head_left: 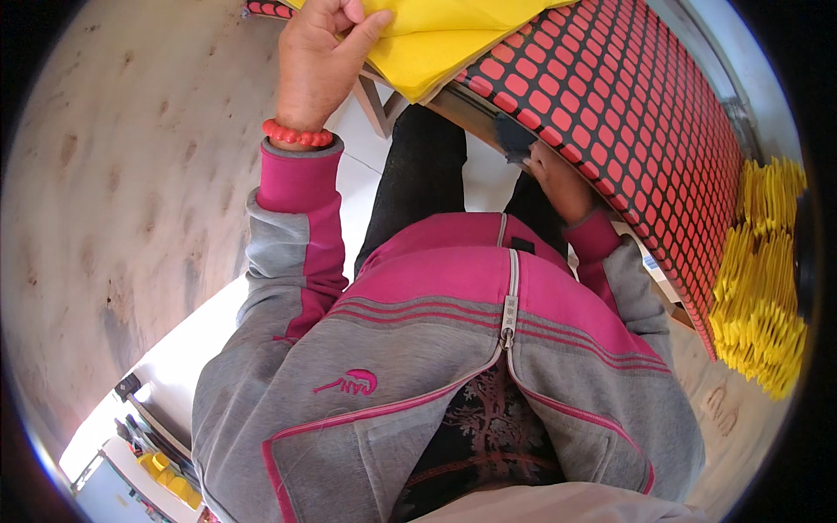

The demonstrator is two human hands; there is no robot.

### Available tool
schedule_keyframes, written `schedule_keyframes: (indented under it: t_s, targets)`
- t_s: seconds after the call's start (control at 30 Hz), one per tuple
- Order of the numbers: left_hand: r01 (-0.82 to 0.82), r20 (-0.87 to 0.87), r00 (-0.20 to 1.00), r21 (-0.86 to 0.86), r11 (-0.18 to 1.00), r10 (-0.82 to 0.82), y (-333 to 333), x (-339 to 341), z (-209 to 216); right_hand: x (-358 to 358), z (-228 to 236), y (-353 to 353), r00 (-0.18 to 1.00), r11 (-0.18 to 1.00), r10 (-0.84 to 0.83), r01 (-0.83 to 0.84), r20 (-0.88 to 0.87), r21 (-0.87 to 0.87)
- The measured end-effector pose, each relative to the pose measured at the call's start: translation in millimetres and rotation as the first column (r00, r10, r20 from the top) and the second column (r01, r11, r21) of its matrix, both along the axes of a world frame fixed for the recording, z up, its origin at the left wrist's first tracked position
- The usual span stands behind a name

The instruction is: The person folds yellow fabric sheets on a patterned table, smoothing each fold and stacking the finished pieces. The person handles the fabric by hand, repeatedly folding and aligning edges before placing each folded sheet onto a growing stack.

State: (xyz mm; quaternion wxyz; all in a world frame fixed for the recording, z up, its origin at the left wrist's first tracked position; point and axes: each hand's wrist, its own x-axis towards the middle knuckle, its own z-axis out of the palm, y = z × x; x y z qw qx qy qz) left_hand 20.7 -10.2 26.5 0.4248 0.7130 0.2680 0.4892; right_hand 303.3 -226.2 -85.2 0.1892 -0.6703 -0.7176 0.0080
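Observation:
At the top edge, my left hand (327, 57) has its thumb and curled fingers closed at the left side of a yellow sheet (427, 44). That sheet looks folded or layered, and one corner hangs past the table's near edge. The picture cuts off its far part. Lower and to the right, my right hand (558, 179) is beneath the table edge, beside a dark grey cloth-like piece (513, 135). Shadow and the table edge hide most of its fingers, so its grip cannot be made out.
A red-and-black patterned cover (602, 96) lies over the table. Many yellow folded pieces (758, 288) are stacked at its right end. A wooden table leg (373, 106) stands near my knees. Behind me at lower left are yellow items (166, 478) on a white surface.

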Motion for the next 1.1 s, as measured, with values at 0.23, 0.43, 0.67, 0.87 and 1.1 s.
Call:
schedule_keyframes:
  t_s: [0.23,0.43,0.67,0.87,1.1]
  targets:
    - [0.193,-0.058,0.98,0.062,0.979,-0.189,21,-22,-14,-46,100,-11,0.918,0.924,0.362,-0.376,-0.16,-0.067]
    - [0.271,-0.159,0.955,0.139,0.952,-0.249,25,-30,-11,-66,168,68,0.838,0.808,0.543,-0.506,-0.049,0.301]
    - [0.311,-0.199,0.935,0.067,0.948,-0.292,23,-34,-4,-76,155,120,0.793,0.673,0.569,-0.601,0.218,0.431]
    - [0.353,-0.262,0.906,0.033,0.935,-0.333,23,-35,10,-75,149,120,0.811,0.717,0.566,-0.572,0.146,0.398]
    - [0.291,-0.266,0.928,0.084,0.953,-0.26,11,-28,19,-72,149,121,0.785,0.709,0.613,-0.599,0.096,0.373]
